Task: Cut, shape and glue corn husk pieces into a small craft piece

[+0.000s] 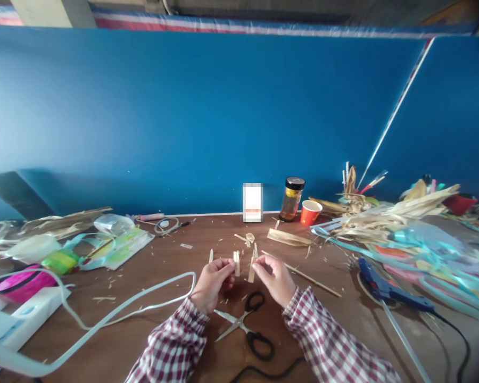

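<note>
My left hand (219, 279) pinches a short strip of dried husk (237, 263) between thumb and fingers. Just across from it, my right hand (274, 276) pinches a second pale husk strip (252, 268), and a small gap parts the two pieces. Both strips stand roughly upright above the brown table. Below the hands lie scissors (239, 322) with black handles, their blades spread. A thin stick (309, 277) rests to the right of my right hand. Beyond the hands is a small curled husk scrap (249, 238).
On the right lie a blue glue gun (391, 290) and piles of husk (407, 221) and ribbon. A jar (292, 199) and a red paper cup (311, 213) stand at the back. A white power strip (27, 322) and looping white cable (143, 292) occupy the left.
</note>
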Demonstrator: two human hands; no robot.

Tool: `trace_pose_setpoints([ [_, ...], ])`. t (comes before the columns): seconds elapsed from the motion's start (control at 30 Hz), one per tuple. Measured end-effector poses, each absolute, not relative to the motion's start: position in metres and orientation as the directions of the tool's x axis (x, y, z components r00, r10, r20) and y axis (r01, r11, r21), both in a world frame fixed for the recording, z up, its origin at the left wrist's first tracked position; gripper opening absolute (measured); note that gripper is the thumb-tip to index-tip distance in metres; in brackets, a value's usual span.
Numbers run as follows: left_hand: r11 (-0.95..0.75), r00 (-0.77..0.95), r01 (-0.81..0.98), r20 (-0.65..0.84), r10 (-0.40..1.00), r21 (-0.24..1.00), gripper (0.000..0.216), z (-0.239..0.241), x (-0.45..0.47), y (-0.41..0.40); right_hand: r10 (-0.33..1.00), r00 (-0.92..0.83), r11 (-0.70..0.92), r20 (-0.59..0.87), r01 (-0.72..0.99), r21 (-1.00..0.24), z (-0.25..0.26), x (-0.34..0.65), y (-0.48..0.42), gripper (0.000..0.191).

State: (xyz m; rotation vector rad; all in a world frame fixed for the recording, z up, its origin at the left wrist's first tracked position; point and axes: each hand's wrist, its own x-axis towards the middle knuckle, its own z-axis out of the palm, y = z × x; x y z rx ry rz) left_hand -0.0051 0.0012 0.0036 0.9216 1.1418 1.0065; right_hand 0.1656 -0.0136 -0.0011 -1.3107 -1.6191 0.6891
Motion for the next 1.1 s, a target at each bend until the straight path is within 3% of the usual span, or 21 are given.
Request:
trace_pose_setpoints([
  [0.17, 0.346, 0.144, -0.206, -0.321, 0.936, 0.915, 0.036, 0.005, -0.003, -0.002, 0.955, -0.023, 0.275, 0.296, 0.448, -0.851, -0.001, 0.166, -0.014, 0.020],
  [0.3, 0.242, 0.068, -0.087, -0.237, 0.969, 0.966, 0.031, 0.001, -0.009, 0.004, 0.953, -0.025, 0.280, 0.301, 0.445, -0.850, -0.001, 0.165, -0.013, 0.020],
  [0.4, 0.047, -0.083, 0.259, -0.026, 0.996, 0.965, 0.023, -0.003, -0.019, 0.012, 0.953, -0.024, 0.283, 0.303, 0.434, -0.855, 0.000, 0.165, -0.014, 0.020],
  [0.5, -0.091, -0.120, 0.668, 0.227, 0.966, 0.739, 0.016, -0.004, -0.032, 0.018, 0.955, -0.028, 0.279, 0.296, 0.426, -0.860, 0.001, 0.165, -0.015, 0.021],
  [0.57, -0.102, -0.110, 0.795, 0.307, 0.945, 0.598, 0.021, -0.002, -0.036, 0.019, 0.956, -0.028, 0.276, 0.292, 0.424, -0.862, 0.001, 0.165, -0.015, 0.020],
  [0.63, -0.094, -0.085, 0.847, 0.309, 0.947, 0.523, 0.024, 0.000, -0.037, 0.016, 0.955, -0.024, 0.277, 0.295, 0.427, -0.861, 0.000, 0.165, -0.015, 0.020],
  [0.83, -0.108, 0.065, 0.915, 0.122, 0.990, 0.389, 0.015, 0.000, -0.027, 0.006, 0.954, -0.020, 0.279, 0.299, 0.423, -0.862, -0.003, 0.165, -0.014, 0.020],
  [1.1, -0.127, 0.095, 0.904, 0.099, 0.991, 0.409, 0.013, -0.007, -0.023, 0.003, 0.958, -0.025, 0.270, 0.286, 0.418, -0.867, -0.002, 0.165, -0.014, 0.020],
])
